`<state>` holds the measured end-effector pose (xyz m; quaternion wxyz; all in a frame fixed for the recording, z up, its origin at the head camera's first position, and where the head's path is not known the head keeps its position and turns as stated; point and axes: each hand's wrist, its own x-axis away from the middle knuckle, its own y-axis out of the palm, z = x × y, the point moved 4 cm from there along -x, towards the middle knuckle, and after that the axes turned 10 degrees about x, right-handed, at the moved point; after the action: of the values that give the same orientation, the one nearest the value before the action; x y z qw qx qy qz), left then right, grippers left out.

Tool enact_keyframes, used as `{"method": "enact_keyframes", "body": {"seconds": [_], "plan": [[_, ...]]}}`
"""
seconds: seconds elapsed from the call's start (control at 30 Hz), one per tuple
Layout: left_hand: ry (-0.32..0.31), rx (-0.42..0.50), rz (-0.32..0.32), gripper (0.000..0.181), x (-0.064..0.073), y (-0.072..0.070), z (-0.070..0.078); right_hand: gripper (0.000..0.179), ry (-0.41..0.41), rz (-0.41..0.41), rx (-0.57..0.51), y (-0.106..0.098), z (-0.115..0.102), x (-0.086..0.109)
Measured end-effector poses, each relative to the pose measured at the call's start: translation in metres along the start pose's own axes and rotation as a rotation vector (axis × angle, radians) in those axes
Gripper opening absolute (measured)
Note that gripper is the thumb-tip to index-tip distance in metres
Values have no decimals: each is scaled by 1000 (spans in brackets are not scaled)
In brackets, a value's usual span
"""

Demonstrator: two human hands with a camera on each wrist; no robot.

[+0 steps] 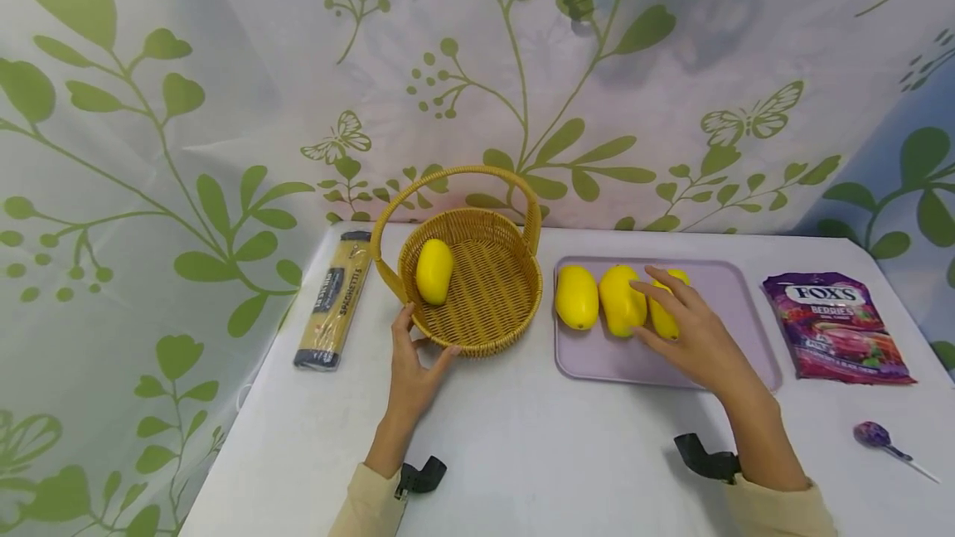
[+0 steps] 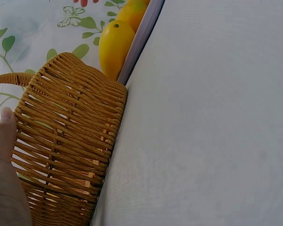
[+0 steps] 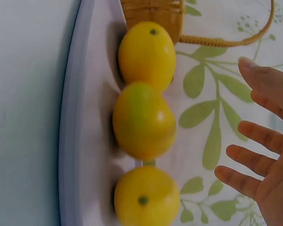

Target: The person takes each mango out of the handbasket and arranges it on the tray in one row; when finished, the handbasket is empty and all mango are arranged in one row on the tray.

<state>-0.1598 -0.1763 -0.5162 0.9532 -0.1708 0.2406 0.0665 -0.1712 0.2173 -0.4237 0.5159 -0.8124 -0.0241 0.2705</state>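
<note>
My left hand (image 1: 414,375) touches the outer wall of a round woven basket (image 1: 485,330) with an arched handle, its thumb and fingers spread. In the left wrist view the straight thumb lies against the weave of the basket (image 2: 68,136). Inside the basket, on its left side, is one yellow mango (image 1: 434,272). Over the right part of a lilac tray (image 1: 619,367) hovers my right hand (image 1: 694,338), fingers apart. Three mangoes lie there in a row: left (image 1: 577,297), middle (image 1: 621,297) and right (image 1: 664,317), the last partly hidden. In the right wrist view the hand (image 3: 269,155) holds nothing.
A pack of spaghetti (image 1: 334,301) lies left of the basket. Right of the tray are a purple bag of berry candy (image 1: 837,326) and a wrapped lollipop (image 1: 873,435). A leaf-patterned curtain (image 1: 254,106) hangs behind the white table (image 1: 522,454).
</note>
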Motion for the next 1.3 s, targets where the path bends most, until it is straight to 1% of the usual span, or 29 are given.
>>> {"method": "enact_keyframes", "body": {"seconds": [0.13, 0.37, 0.47, 0.6, 0.8, 0.9, 0.93, 1.0, 1.13, 1.17, 1.3], "plan": [[4, 12, 9, 94, -1, 0, 5, 64, -76, 8, -14, 12, -20, -12], [16, 37, -10, 90, -4, -2, 37, 61, -132, -75, -92, 33, -55, -37], [23, 38, -14, 89, -5, -3, 43, 61, -144, -105, -107, 40, -68, -48], [33, 37, -14, 88, -5, -4, 44, 60, -171, -127, -144, 51, -82, -64], [43, 31, -13, 89, -5, -3, 42, 57, -200, -137, -207, 78, -93, -86], [24, 40, -14, 89, -5, -2, 40, 57, -208, -131, -235, 88, -98, -96], [20, 36, -16, 89, -5, -2, 34, 57, -210, -130, -234, 91, -100, -99], [16, 33, -18, 90, -5, -2, 34, 57, -215, -126, -240, 97, -103, -106], [32, 19, -16, 90, -6, -2, 36, 58, -221, -138, -252, 109, -110, -121], [35, 24, -15, 90, -7, -2, 42, 58, -222, -141, -259, 112, -112, -124], [33, 25, -14, 90, -5, -1, 41, 59, -204, -189, -260, 125, -119, -138]]}}
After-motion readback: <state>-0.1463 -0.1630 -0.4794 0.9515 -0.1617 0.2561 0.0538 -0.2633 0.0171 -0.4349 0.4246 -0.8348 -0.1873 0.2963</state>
